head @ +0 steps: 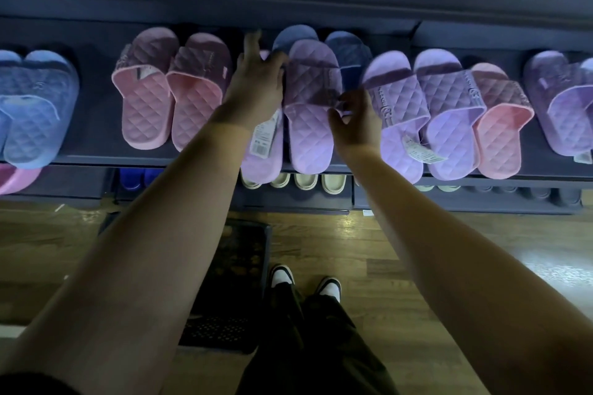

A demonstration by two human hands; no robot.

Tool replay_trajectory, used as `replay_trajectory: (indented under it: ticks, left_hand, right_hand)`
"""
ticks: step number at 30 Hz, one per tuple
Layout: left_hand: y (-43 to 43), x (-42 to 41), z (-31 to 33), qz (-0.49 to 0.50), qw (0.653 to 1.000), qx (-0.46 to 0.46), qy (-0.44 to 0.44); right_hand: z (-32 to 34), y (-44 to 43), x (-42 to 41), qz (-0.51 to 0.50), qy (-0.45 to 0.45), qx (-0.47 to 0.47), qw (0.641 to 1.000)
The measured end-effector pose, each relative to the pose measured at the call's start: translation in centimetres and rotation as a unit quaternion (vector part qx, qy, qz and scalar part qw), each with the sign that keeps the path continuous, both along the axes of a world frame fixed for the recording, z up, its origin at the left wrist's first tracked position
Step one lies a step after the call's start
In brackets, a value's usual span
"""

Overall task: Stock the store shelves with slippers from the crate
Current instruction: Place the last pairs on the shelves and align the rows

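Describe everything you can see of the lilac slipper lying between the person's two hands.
The slipper is lilac, of soft-looking moulded foam, with a diamond quilted pattern on footbed and broad strap. It lies sole down on the dark shelf, toe to the back, heel at the front edge. The left hand touches the strap's left side; the right hand pinches its right edge. Its toe overlaps a blue slipper behind.

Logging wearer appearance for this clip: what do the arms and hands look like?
Left hand and right hand: no gloves, and no watch or rings show. Both forearms are bare. A dark sleeve edge shows at the left upper arm.
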State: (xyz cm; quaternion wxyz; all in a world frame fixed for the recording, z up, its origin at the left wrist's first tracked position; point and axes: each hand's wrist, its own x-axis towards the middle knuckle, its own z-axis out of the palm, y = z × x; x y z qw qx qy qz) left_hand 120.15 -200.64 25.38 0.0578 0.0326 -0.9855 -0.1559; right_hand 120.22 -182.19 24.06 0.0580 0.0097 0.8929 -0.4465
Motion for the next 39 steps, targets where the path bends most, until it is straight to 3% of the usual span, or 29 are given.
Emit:
replay_trajectory:
  ticks: [10,13,19,28,39]
  left_hand:
    - [0.7,3.8,-0.4,0.062,0.986,0.151,-0.025]
    - [1.2,6.7,-0.1,0.067,0.981,0.181,-0.009]
    - [0.5,10.9,0.9,0.094,0.984,0.153,0.015]
    - [-6.3,15.5,1.4,0.185,0.98,0.073,-0.003]
    - [-25.8,22.0,-1.0,0.173,0.984,0.045,-0.024]
  right_hand:
    - [0.6,0.1,1.3,0.003,0.018,0.028,0.999]
    - [1.6,-0.6,2.4,0.013,0.009,-0.032,0.999]
    - [3.8,-3.6,4.9,0.09,-0.014,-0.112,0.989]
    - [3.5,-11.4,7.9,0.163,0.001,-0.118,0.979]
    - [1.3,-28.7,15.3,0.13,-0.026,-0.092,0.987]
